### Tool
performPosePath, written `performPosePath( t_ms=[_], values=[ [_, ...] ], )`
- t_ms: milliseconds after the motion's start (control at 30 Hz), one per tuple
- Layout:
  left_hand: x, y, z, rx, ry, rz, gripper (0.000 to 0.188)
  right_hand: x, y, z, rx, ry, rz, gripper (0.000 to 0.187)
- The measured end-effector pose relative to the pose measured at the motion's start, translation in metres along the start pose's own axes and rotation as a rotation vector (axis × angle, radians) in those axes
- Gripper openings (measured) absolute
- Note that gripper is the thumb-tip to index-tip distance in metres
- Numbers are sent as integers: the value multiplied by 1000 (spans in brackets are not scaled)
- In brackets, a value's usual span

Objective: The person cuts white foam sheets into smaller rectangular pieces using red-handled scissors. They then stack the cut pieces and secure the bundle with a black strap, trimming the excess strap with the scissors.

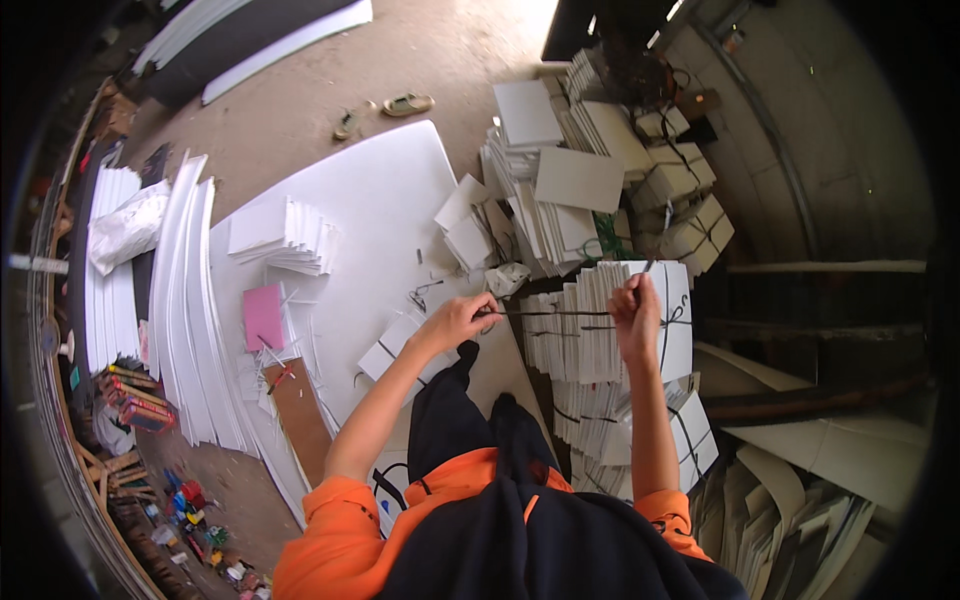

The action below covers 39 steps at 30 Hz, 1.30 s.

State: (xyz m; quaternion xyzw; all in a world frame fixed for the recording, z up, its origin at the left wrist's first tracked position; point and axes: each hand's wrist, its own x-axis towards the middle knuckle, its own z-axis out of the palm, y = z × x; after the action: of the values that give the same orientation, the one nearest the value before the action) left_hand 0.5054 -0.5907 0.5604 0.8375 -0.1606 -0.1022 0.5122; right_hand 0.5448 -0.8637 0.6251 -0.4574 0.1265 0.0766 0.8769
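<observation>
A thin black cord (556,313) runs almost level between my two hands, in front of a stack of white boards (560,345). My left hand (468,322) pinches its left end, fingers closed. My right hand (636,312) is closed at the other end, over the right part of the stack. A thin dark piece sticks up from the right fist; whether it is the cord's end or a tool I cannot tell. Black cord crosses the white face (676,345) of the stack just right of that hand, with a loop in it.
More tied bundles (690,440) lie below and loose boards (580,180) are piled beyond. A white sheet (385,200) covers the floor at left, bearing a board pile (280,235), a pink pad (263,318) and a brown strip (300,410). Shoes (408,104) lie farther off.
</observation>
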Motion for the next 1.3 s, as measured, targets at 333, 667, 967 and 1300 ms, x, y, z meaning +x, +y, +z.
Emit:
performPosePath(
  t_ms=[333, 667, 967, 1300],
  values=[
    [-117, 79, -11, 164, 427, -51, 20, -74, -31, -8, -114, -205, -93, 25],
    [-174, 168, 7, 274, 532, -43, 21, -165, 45, 81, -899, -866, -78, 34],
    [-311, 165, -52, -504, 923, 33, 26, -228, 102, 152, -1063, -1128, -226, 47],
    [-492, 109, -97, -1036, 1407, 182, 17, -342, 266, 262, -1048, -1385, -132, 14]
  ],
)
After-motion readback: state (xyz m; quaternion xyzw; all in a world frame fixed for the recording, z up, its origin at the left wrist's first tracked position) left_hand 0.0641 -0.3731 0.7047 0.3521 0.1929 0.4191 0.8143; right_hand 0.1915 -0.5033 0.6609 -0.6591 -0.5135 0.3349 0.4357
